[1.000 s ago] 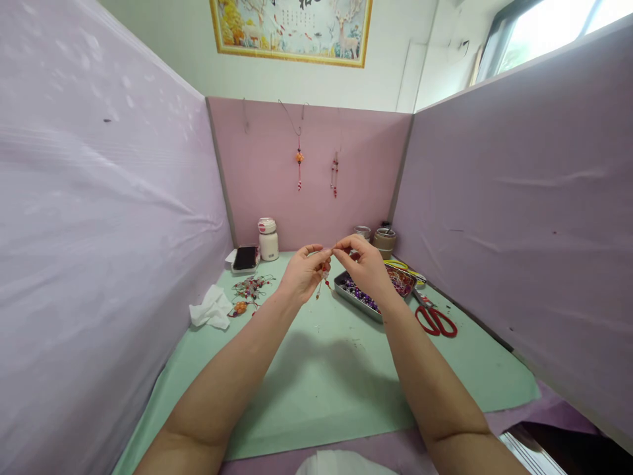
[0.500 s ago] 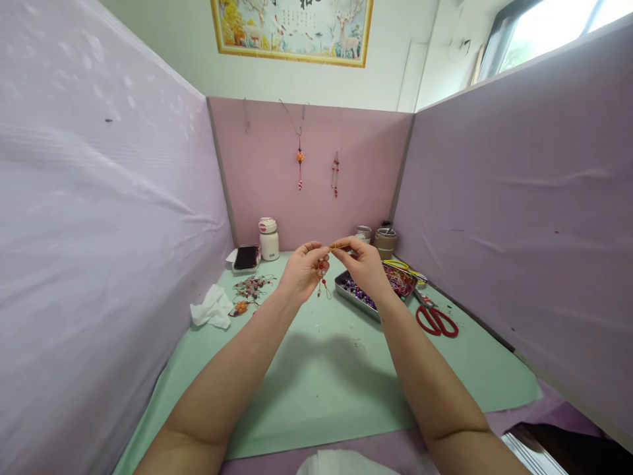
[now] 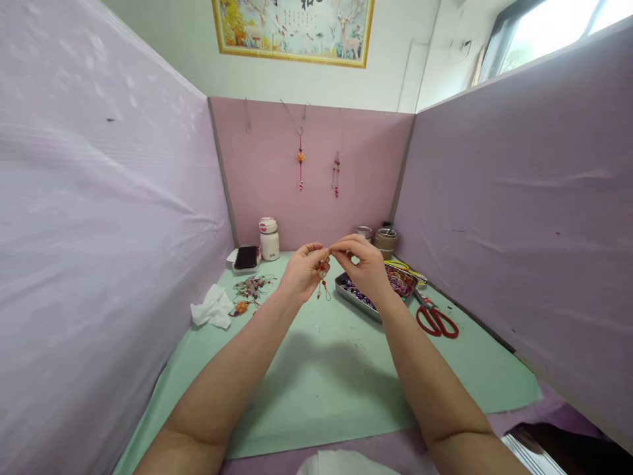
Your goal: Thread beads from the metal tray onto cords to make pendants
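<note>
From my remote seat I look down through the head camera at two bare hands raised over the near middle of the green-covered table (image 3: 316, 409). The left hand (image 3: 302, 274) has its thumb and forefinger closed on a beaded cord (image 3: 324, 284), the other fingers curled in; the cord's red and pale beads and a small loop dangle below it, above the tabletop. The right hand (image 3: 363, 262) meets it from the right, thumb and fingertips pinched together on the cord's thin upper end, with a gap behind the tips; the strand between them is too fine for me to make out.

Beyond and under my right hand I see a metal tray (image 3: 357, 305) of purple beads and tangled threads. Red-handled scissors (image 3: 438, 322) lie to its right, and a yellow-handled tool (image 3: 404, 266) lies on its far side. Over on the left are a crumpled white tissue (image 3: 211, 307), an orange beaded ball (image 3: 241, 307) just beside it, and a heap of beaded strings (image 3: 253, 286) farther back. At the far left a white bottle (image 3: 270, 244) stands near a dark-topped box (image 3: 246, 258).
</note>
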Demonstrator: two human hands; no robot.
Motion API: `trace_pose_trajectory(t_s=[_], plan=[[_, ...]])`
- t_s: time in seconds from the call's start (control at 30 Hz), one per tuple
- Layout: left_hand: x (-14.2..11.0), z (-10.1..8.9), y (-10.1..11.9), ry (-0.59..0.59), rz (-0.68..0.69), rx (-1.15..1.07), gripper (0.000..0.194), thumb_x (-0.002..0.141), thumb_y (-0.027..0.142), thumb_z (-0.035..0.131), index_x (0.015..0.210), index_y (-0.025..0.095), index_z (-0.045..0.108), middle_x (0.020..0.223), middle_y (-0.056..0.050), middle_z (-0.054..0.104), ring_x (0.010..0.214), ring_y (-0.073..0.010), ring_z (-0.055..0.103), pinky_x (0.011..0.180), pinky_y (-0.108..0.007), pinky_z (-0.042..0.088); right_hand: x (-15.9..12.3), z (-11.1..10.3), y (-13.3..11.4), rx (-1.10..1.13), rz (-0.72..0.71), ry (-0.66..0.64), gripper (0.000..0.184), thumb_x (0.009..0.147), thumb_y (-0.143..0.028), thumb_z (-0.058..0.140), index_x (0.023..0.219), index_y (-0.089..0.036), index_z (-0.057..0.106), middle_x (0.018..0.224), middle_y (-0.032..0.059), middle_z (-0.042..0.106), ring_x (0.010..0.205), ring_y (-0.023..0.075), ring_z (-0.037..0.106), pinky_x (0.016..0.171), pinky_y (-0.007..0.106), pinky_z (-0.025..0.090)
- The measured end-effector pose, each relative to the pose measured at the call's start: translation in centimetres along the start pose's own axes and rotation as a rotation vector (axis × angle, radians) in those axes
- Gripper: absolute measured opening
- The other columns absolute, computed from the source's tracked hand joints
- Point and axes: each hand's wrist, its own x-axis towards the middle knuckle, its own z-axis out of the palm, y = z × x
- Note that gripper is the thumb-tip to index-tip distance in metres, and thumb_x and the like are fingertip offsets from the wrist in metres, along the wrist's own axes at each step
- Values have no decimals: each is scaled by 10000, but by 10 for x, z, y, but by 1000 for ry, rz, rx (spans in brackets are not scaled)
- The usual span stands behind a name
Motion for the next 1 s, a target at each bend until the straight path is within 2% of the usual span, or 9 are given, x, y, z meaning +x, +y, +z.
trace_pose_trajectory(t_s=[0.1,0.2,0.3,0.47,0.73,0.87,1.0], plan=[[0,-1,1,2,-18,21,326,600,93,722,817,152,487,669,4,553,572,-62,499,540,-203,362,0,0,2,-84,-101,-5,126,857,-235,522,838,-216,645,852,47,614,757,146,558,661,284,452],[0,-3,1,-10,-38,47,328,599,100,726,821,152,491,672,-3,564,563,-65,501,542,-210,366,0,2,2,-116,-106,-7,101,842,-185,502,809,-203,597,820,40,586,720,134,534,637,270,440],[0,-3,0,-26,-44,70,331,600,121,737,823,153,494,661,-2,561,566,-71,508,545,-215,366,0,5,-1,-70,9,5,72,792,-151,490,767,-197,539,778,23,544,659,121,488,578,251,414],[-1,-2,-3,-73,7,79,355,594,159,761,824,159,489,683,8,556,567,-64,504,531,-209,349,0,9,-3,126,244,16,48,688,-152,491,718,-189,499,734,-1,496,636,110,443,532,227,380],[0,-1,-6,-102,98,-1,344,591,146,758,818,168,502,738,15,568,624,-60,518,553,-194,366,3,9,-6,707,640,1,78,634,-208,543,664,-193,472,639,-38,436,532,71,335,443,199,246],[-1,1,-5,-96,105,-34,337,591,141,756,810,170,501,725,22,570,616,-56,517,537,-186,356,4,9,-11,885,729,-39,120,616,-193,564,636,-190,445,620,-38,426,548,72,342,430,183,192],[-2,1,-4,-93,111,-58,335,592,134,757,808,169,502,728,21,574,615,-49,509,532,-178,352,4,8,-12,882,758,-37,133,624,-205,591,649,-192,460,627,-40,445,543,68,341,428,183,168]])
